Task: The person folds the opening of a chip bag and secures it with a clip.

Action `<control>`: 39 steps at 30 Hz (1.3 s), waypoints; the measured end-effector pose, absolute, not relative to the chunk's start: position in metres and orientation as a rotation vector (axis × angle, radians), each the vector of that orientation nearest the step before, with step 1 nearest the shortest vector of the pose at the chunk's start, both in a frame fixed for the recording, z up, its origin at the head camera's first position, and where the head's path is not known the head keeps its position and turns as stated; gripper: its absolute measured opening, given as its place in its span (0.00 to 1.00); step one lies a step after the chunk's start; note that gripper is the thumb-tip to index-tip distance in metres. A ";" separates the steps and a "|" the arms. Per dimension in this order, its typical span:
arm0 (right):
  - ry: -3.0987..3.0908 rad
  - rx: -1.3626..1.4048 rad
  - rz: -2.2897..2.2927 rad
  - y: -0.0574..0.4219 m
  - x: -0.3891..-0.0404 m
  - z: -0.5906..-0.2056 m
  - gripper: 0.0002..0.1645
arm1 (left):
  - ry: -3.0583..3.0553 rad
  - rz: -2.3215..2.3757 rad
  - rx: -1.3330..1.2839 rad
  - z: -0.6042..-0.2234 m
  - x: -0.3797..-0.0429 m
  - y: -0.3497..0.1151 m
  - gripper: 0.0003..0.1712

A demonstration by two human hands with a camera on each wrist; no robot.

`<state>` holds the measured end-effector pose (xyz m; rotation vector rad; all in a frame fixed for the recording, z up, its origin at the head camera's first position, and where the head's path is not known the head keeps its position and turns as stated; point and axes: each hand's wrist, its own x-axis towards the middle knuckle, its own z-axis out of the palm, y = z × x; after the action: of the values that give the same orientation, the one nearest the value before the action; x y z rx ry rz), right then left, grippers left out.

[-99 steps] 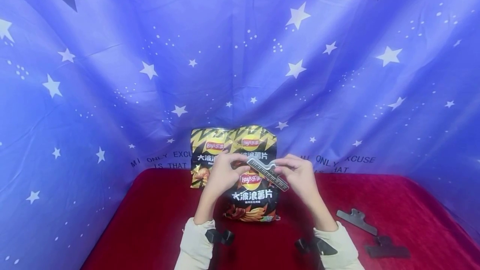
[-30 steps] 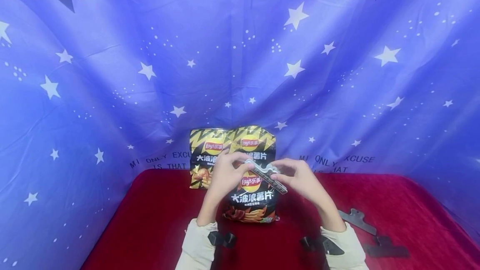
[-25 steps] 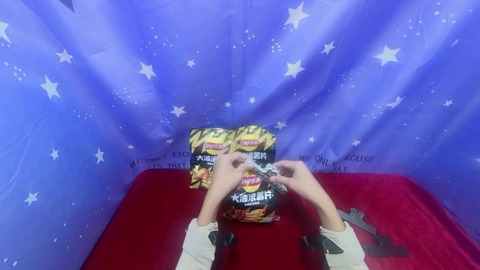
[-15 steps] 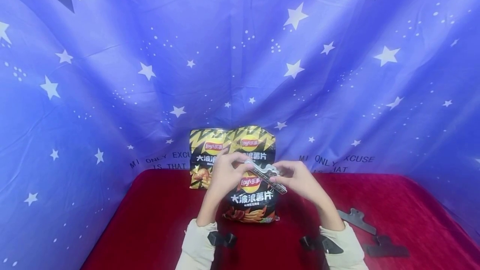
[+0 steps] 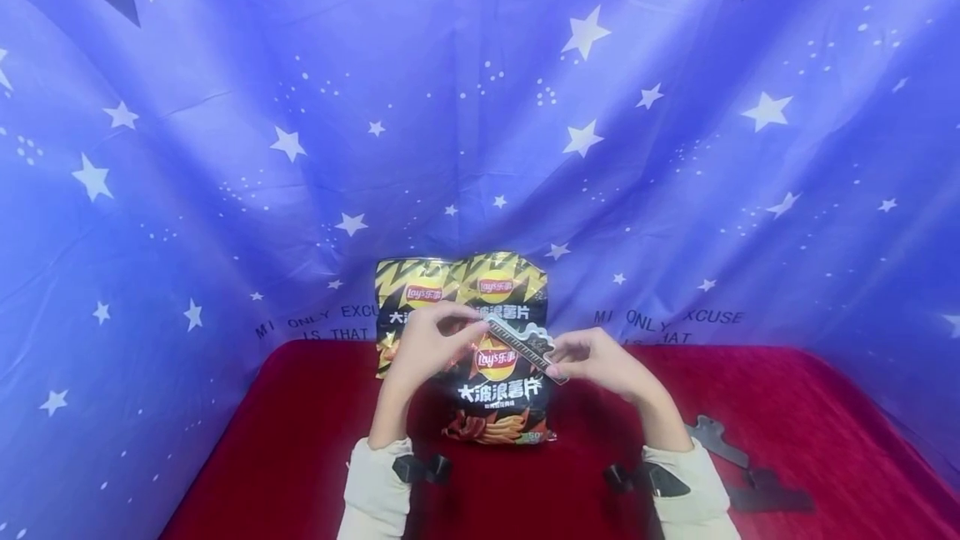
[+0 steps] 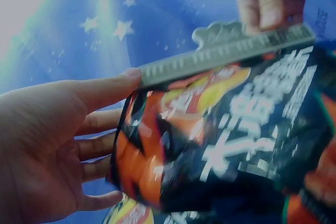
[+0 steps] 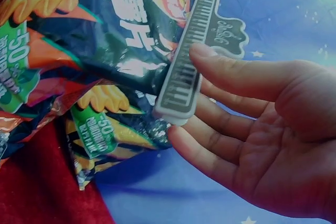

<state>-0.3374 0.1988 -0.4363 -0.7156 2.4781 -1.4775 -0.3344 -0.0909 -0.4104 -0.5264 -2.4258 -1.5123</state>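
Note:
A grey clip (image 5: pixel 519 343) with a piano-key pattern and a wavy handle sits slanted along the top edge of the front black Lay's chip bag (image 5: pixel 498 394). My left hand (image 5: pixel 423 348) pinches the clip's upper left end; in the left wrist view the thumb (image 6: pixel 126 78) presses on that end, and the other fingertips are hidden behind the bag. My right hand (image 5: pixel 600 363) holds the lower right end. In the right wrist view its thumb (image 7: pixel 210 55) lies on the clip's face, with fingers beneath and behind it.
Behind the front bag stand two more chip bags, one at the left (image 5: pixel 390 298) and one in the middle (image 5: pixel 517 273). Two dark clips (image 5: pixel 716 440) (image 5: pixel 772 497) lie by my right sleeve on the red cloth (image 5: pixel 300 423). A blue starry curtain (image 5: pixel 450 107) hangs behind.
My left hand has shifted a little left. My right hand has slid from near the clip's handle towards its lower right end, so more of the handle shows. The view has drifted slightly.

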 end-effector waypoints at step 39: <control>2.273 -0.644 -1.596 0.203 -0.343 -0.446 0.18 | -2.778 -1.723 -0.411 -0.422 -0.338 -0.117 0.17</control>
<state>-0.3432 0.2026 -0.4463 -0.6436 2.2729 -1.5962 -0.3383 -0.1173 -0.4216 -0.4112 -2.7783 -1.7234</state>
